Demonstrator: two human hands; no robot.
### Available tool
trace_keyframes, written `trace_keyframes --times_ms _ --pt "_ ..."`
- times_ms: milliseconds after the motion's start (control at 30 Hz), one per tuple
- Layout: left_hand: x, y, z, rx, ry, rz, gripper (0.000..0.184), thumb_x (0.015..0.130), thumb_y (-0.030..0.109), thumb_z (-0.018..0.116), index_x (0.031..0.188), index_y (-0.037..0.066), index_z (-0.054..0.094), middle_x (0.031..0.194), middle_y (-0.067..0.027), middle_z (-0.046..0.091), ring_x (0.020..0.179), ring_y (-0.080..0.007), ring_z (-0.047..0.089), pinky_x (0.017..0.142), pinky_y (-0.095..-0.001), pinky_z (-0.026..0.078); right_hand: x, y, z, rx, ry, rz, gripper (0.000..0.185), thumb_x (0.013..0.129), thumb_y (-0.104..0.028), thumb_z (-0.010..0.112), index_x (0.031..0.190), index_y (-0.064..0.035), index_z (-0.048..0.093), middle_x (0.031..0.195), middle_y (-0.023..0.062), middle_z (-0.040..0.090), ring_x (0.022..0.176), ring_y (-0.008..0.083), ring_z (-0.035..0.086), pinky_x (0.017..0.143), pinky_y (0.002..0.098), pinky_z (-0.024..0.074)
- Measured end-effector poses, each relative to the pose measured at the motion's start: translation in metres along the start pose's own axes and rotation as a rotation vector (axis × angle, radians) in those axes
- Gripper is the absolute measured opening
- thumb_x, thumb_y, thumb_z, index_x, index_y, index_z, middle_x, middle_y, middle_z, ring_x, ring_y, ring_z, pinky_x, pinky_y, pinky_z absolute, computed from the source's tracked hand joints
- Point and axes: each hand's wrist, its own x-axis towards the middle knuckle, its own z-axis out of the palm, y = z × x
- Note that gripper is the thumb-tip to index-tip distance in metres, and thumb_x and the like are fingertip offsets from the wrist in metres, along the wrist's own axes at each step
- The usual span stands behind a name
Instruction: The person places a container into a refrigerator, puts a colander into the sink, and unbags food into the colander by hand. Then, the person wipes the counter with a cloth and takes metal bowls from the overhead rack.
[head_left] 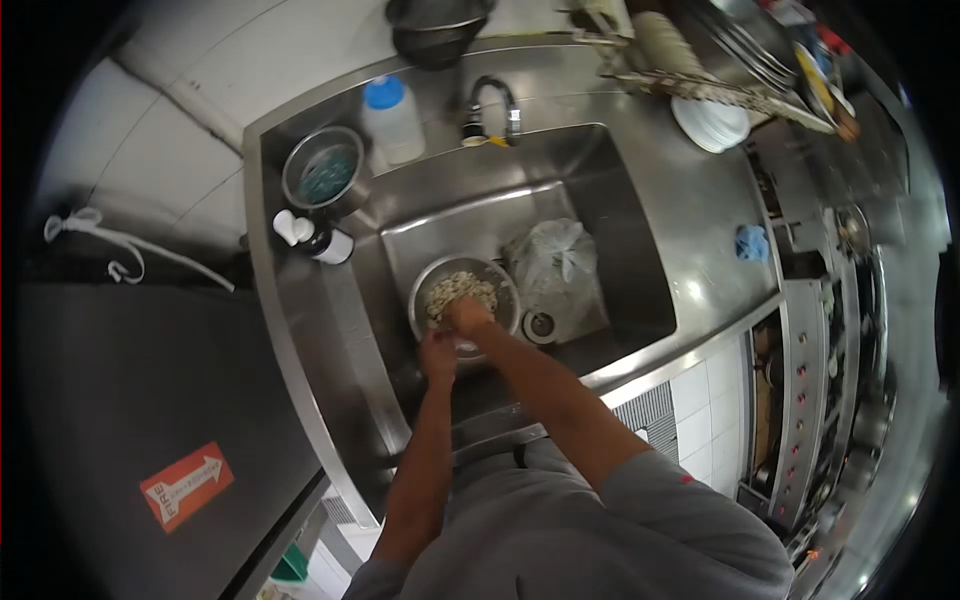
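In the sink stands a round metal bowl [418, 290] holding many small pale pieces [462, 288]. My right hand [468, 316] reaches over the bowl's near part, down at the pale pieces, and its fingertips are hidden. At the bowl's near left rim is my left hand [437, 352], close beside the right one; its fingers are too small to make out. Something whitish and translucent shows between the hands, too unclear to name. To the right of the bowl lies a clear plastic bag [560, 265], knotted at the top, next to the round drain [539, 325].
Behind the sink [640, 240] are a faucet [492, 105] and a blue-capped bottle [395, 120]. At the left stand a pot [325, 170] with a green scourer-like mass and a pump bottle [325, 242]. A dish rack [720, 90] and blue cloth [751, 243] are at the right.
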Motion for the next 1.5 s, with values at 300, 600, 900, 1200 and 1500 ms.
trace_keyframes --times_ms 300,600,900,1200,1500 --pt "-0.005 0.033 0.016 -0.094 0.052 -0.21 0.019 0.088 0.015 0.056 0.087 -0.004 0.058 0.079 -0.0072 0.059 0.07 -0.019 0.06 0.067 -0.0322 0.055 0.04 0.025 -0.029 0.253 -0.069 0.028 0.018 0.076 -0.021 0.059 0.087 -0.0138 0.071 0.101 0.0127 0.067 0.089 0.031 0.065 0.078 0.0402 0.0526" --pt "-0.075 0.097 0.037 -0.685 -0.067 -0.431 0.021 0.092 0.017 0.057 0.074 0.007 0.052 0.073 -0.0049 0.058 0.075 -0.0217 0.064 0.073 -0.0345 0.054 -0.045 0.092 0.03 1.884 -0.327 0.774 0.054 0.094 -0.043 0.042 0.135 -0.0087 0.041 0.13 0.0069 0.051 0.116 0.0223 0.05 0.098 0.0416 0.0389" --pt "-0.021 0.065 0.032 -0.654 -0.052 -0.531 0.011 0.092 0.012 0.052 0.085 0.005 0.054 0.07 -0.0035 0.053 0.078 -0.0249 0.063 0.078 -0.037 0.054 -0.086 0.095 0.008 1.922 -0.062 0.737 0.049 0.095 -0.043 0.046 0.125 -0.0033 0.048 0.119 0.0152 0.056 0.102 0.0268 0.058 0.085 0.0422 0.0479" --pt "0.041 -0.004 0.041 -0.229 -0.423 -0.743 0.026 0.092 0.026 0.059 0.074 0.008 0.053 0.069 -0.003 0.051 0.075 -0.0202 0.061 0.07 -0.0329 0.053 -0.097 0.081 -0.05 0.438 0.324 0.669 0.046 0.094 -0.036 0.05 0.073 0.002 0.064 0.063 0.0223 0.061 0.065 0.0358 0.065 0.059 0.0436 0.0507" --pt "0.021 0.028 0.037 -0.216 -0.462 -0.6 0.022 0.092 0.027 0.06 0.085 0.007 0.053 0.088 -0.0069 0.059 0.075 -0.0202 0.06 0.074 -0.0339 0.051 -0.098 0.06 -0.093 0.324 0.613 0.499 0.039 0.091 -0.036 0.057 0.072 -0.002 0.064 0.066 0.0225 0.059 0.061 0.0434 0.056 0.054 0.0442 0.046"
